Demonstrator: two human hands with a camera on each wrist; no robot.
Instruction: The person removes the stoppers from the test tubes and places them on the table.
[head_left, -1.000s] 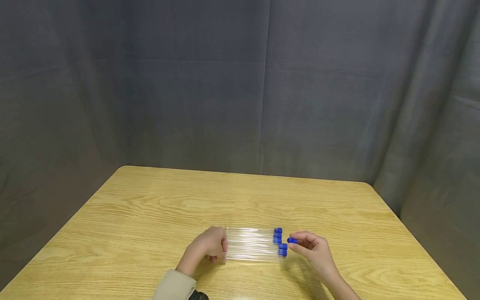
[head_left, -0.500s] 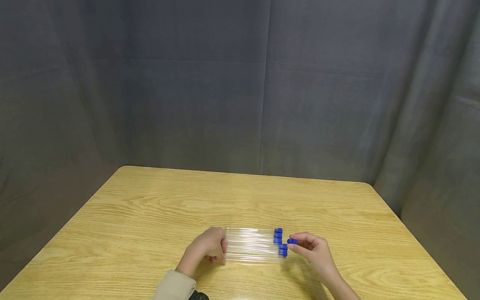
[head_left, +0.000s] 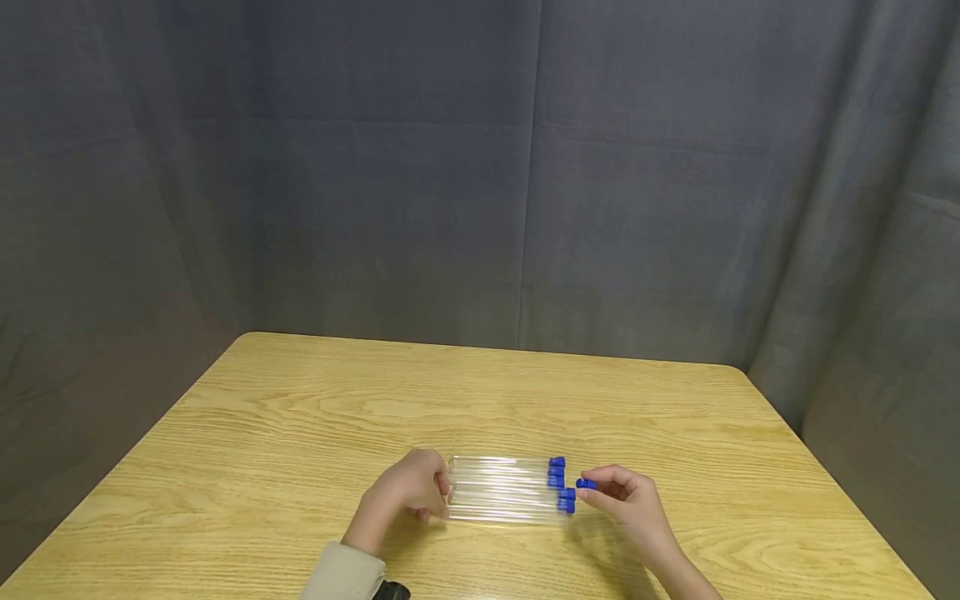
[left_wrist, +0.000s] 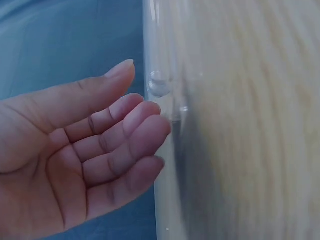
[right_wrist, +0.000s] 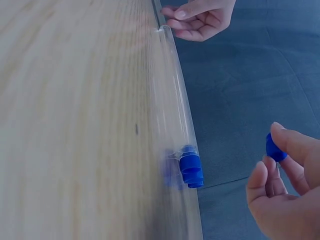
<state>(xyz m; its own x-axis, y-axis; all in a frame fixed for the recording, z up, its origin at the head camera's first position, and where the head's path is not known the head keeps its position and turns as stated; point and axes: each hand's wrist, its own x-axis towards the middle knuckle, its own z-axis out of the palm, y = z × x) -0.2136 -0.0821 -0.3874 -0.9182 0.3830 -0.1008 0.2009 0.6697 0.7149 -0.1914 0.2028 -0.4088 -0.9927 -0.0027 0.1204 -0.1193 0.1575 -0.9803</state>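
Several clear test tubes [head_left: 498,492] lie side by side on the table, round ends to the left. Blue caps [head_left: 556,472] sit at their right ends, and two of these stick out farther right. My right hand [head_left: 628,500] pinches a separate blue cap [right_wrist: 274,149] between thumb and index finger, just right of the capped ends. My left hand [head_left: 408,485] is beside the tubes' round ends. In the left wrist view, its fingers [left_wrist: 150,135] are loosely bent with nothing between them, fingertips right at the tube ends.
The wood-grain table [head_left: 337,408] carries the tubes near its front. Dark grey curtains [head_left: 390,208] hang behind the table and along both sides. A beige sleeve [head_left: 345,572] and a black wrist strap [head_left: 392,590] show on the left arm.
My left hand has moved slightly left, drawing back from the tubes' round ends. My right hand has stayed nearly still with the cap in its pinch.
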